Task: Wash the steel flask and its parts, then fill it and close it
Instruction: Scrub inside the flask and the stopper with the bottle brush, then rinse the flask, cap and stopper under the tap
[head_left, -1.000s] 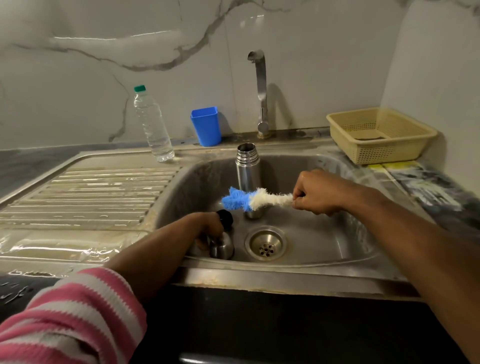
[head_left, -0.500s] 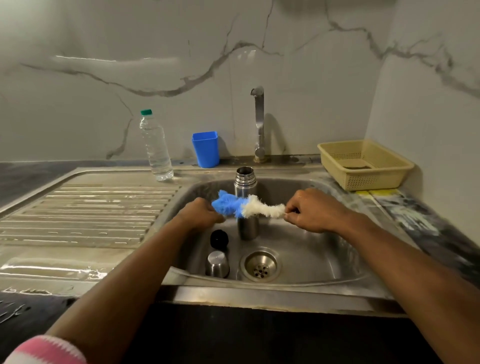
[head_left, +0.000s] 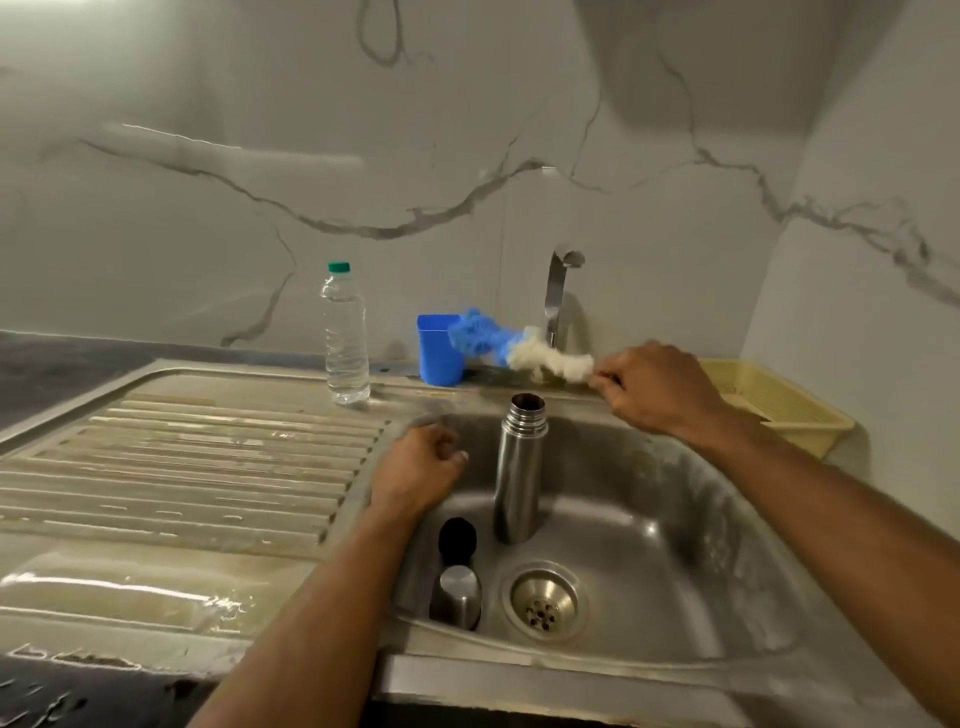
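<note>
Flask (head_left: 517, 470) of bare steel is standing upright and uncapped in the sink (head_left: 691, 525), behind the drain (head_left: 544, 598), with its dark mouth facing up. Two of its parts are sitting in the front left corner of the basin: a black stopper (head_left: 457, 538) just left of the flask's base, and a steel cup lid (head_left: 456, 596) directly in front of the stopper, beside the drain.

The left hand (head_left: 418, 470) is hovering just left of the flask, near the basin's left rim, its grip loosely curled and holding nothing. The right hand (head_left: 655, 391) is reaching over the back of the sink, its grip pinching the thin handle end of a bottle brush (head_left: 511, 345). The brush is pointing left, white fluff nearest the hand and blue fluff at the tip, and it is hanging above and behind the flask's mouth, apart from it.

A blue cup (head_left: 436, 353) is sitting on the back ledge behind the brush tip, with the tap (head_left: 558, 291) to its right. A clear water bottle (head_left: 344, 335) with a green cap is standing on the ribbed drainboard (head_left: 182, 457), well left of the flask. A yellow plastic basket (head_left: 779, 410) is resting on the counter (head_left: 41, 364) at the right, partly behind the right hand.
</note>
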